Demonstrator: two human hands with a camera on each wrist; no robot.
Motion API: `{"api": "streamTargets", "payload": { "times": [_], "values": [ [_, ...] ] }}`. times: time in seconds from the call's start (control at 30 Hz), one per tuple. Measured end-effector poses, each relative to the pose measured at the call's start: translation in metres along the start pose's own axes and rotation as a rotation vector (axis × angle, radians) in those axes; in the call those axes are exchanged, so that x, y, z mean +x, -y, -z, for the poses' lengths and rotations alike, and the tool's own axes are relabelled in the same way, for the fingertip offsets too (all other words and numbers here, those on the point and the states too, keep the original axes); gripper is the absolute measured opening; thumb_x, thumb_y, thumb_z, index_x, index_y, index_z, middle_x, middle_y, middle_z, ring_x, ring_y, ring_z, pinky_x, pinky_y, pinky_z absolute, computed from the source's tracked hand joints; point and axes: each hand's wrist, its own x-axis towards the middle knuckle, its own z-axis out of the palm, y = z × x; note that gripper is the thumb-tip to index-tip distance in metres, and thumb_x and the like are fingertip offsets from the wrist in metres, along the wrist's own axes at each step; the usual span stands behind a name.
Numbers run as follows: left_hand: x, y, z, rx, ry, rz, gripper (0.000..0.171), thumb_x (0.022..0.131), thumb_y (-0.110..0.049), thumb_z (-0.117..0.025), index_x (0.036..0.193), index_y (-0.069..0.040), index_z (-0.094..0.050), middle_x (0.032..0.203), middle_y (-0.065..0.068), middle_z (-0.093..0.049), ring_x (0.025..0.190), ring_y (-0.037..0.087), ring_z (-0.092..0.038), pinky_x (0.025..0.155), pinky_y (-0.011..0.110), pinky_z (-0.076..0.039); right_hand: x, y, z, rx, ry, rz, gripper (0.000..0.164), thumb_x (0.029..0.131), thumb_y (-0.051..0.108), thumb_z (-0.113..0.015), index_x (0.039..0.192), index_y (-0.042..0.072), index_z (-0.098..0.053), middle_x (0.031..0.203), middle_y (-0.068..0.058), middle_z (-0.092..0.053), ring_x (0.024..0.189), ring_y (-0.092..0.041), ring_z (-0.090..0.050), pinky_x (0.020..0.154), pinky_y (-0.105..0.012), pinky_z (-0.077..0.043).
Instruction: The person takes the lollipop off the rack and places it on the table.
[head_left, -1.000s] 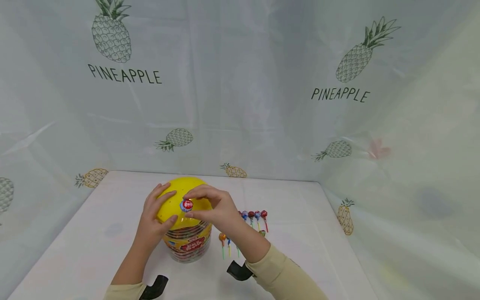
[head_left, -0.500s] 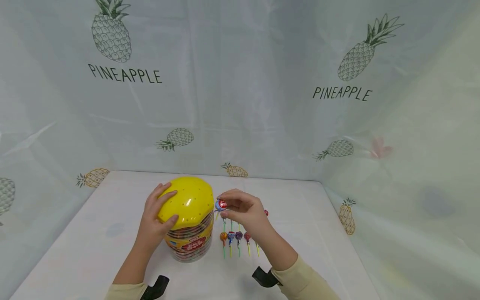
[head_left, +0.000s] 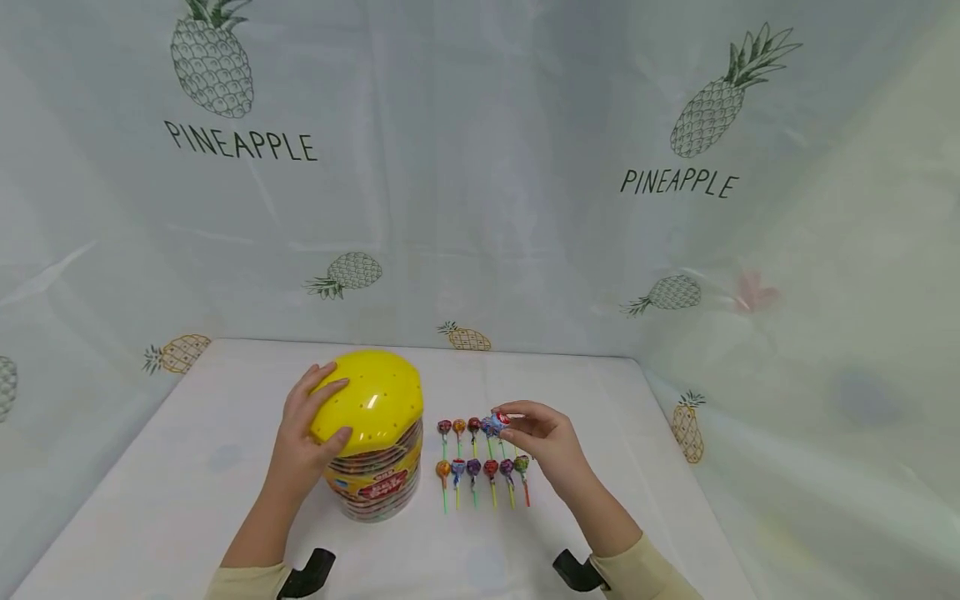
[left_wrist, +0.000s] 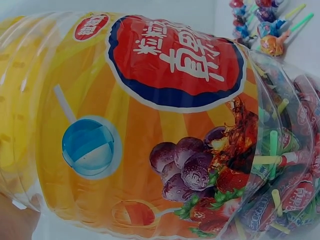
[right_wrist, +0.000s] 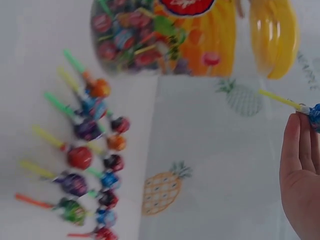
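A clear plastic jar of lollipops, with an orange label, stands upright on the left of the table. My left hand holds its domed yellow lid from the left side, fingers spread over the top and thumb on the front. To the right of the jar, my right hand pinches a blue-and-red wrapped lollipop between thumb and fingers, above the right part of the back row. In the right wrist view this lollipop's yellow stick points away from the fingertips.
Two rows of lollipops lie beside the jar: a back row and a front row, sticks toward me. A white cloth covers the table. Behind it hangs a pineapple-print curtain.
My right hand has moved right with the lollipop, from in front of the yellow lid to over the back row. My left hand has stayed on the lid.
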Motion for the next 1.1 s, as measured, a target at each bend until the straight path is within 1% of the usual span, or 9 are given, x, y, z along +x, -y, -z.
{"api": "streamTargets", "payload": {
  "times": [0.13, 0.2, 0.37, 0.6, 0.73, 0.87, 0.93, 1.0, 1.1],
  "values": [
    [0.0, 0.0, -0.001, -0.004, -0.002, 0.005, 0.05, 0.078, -0.01, -0.07, 0.127, -0.011, -0.06, 0.151, 0.0, -0.035, 0.145, 0.023, -0.014, 0.098, 0.072, -0.031, -0.007, -0.02, 0.018, -0.036, -0.073, -0.061, 0.032, 0.086, 0.007, -0.073, 0.117, 0.001, -0.067, 0.119, -0.011, -0.064, 0.101, -0.02, -0.065, 0.086, -0.035, -0.055],
    [0.001, 0.0, -0.001, -0.006, -0.002, 0.008, 0.051, 0.078, -0.01, -0.07, 0.128, -0.011, -0.059, 0.151, 0.0, -0.035, 0.145, 0.022, -0.014, 0.098, 0.072, -0.031, -0.01, -0.03, 0.025, -0.033, -0.108, -0.1, 0.03, 0.087, 0.004, -0.072, 0.117, 0.0, -0.067, 0.12, -0.012, -0.064, 0.099, -0.019, -0.065, 0.086, -0.035, -0.055],
    [0.001, -0.001, 0.0, -0.006, -0.003, 0.015, 0.051, 0.078, -0.009, -0.071, 0.128, -0.01, -0.059, 0.151, 0.001, -0.034, 0.145, 0.021, -0.014, 0.099, 0.072, -0.031, -0.016, -0.048, 0.038, -0.025, -0.173, -0.179, 0.031, 0.087, -0.002, -0.069, 0.118, -0.004, -0.065, 0.118, -0.014, -0.064, 0.095, -0.018, -0.066, 0.086, -0.029, -0.054],
    [0.001, -0.001, -0.001, -0.022, -0.006, 0.023, 0.052, 0.077, -0.009, -0.071, 0.128, -0.011, -0.06, 0.151, 0.001, -0.035, 0.145, 0.022, -0.014, 0.099, 0.072, -0.031, -0.021, -0.069, 0.051, -0.041, -0.21, -0.22, 0.034, 0.088, -0.003, -0.068, 0.121, -0.008, -0.062, 0.116, -0.019, -0.064, 0.094, -0.024, -0.067, 0.086, -0.03, -0.054],
    [0.002, -0.001, -0.001, -0.014, -0.006, 0.021, 0.052, 0.077, -0.01, -0.071, 0.128, -0.01, -0.06, 0.151, 0.001, -0.035, 0.145, 0.021, -0.014, 0.099, 0.072, -0.031, -0.021, -0.082, 0.059, -0.078, -0.233, -0.238, 0.03, 0.088, 0.001, -0.069, 0.117, -0.005, -0.065, 0.108, -0.017, -0.067, 0.093, -0.028, -0.068, 0.086, -0.032, -0.054],
    [0.002, -0.001, -0.001, -0.009, -0.005, 0.021, 0.052, 0.077, -0.011, -0.071, 0.128, -0.011, -0.059, 0.151, 0.001, -0.035, 0.145, 0.021, -0.015, 0.1, 0.071, -0.031, -0.019, -0.096, 0.067, -0.096, -0.234, -0.265, 0.028, 0.088, 0.004, -0.07, 0.115, -0.003, -0.067, 0.105, -0.013, -0.068, 0.092, -0.025, -0.068, 0.088, -0.039, -0.054],
    [0.001, 0.0, 0.0, -0.018, -0.007, 0.021, 0.052, 0.077, -0.01, -0.071, 0.127, -0.011, -0.06, 0.151, 0.0, -0.035, 0.145, 0.021, -0.014, 0.1, 0.071, -0.031, -0.018, -0.101, 0.071, -0.102, -0.226, -0.28, 0.028, 0.087, 0.003, -0.07, 0.115, -0.003, -0.068, 0.106, -0.012, -0.068, 0.091, -0.022, -0.067, 0.088, -0.041, -0.053],
    [0.001, 0.0, 0.0, -0.029, -0.01, 0.021, 0.052, 0.077, -0.009, -0.071, 0.127, -0.011, -0.06, 0.151, 0.0, -0.035, 0.145, 0.021, -0.014, 0.1, 0.071, -0.03, -0.016, -0.106, 0.073, -0.1, -0.219, -0.299, 0.029, 0.086, 0.001, -0.069, 0.115, -0.005, -0.067, 0.108, -0.013, -0.068, 0.091, -0.02, -0.067, 0.087, -0.04, -0.054],
    [0.001, 0.001, 0.0, -0.041, -0.009, 0.019, 0.052, 0.077, -0.008, -0.071, 0.127, -0.011, -0.06, 0.151, 0.0, -0.035, 0.145, 0.022, -0.014, 0.1, 0.071, -0.029, -0.015, -0.112, 0.076, -0.125, -0.211, -0.316, 0.03, 0.084, -0.002, -0.07, 0.114, -0.007, -0.067, 0.11, -0.016, -0.067, 0.091, -0.019, -0.067, 0.081, -0.034, -0.056]
  ]
}}
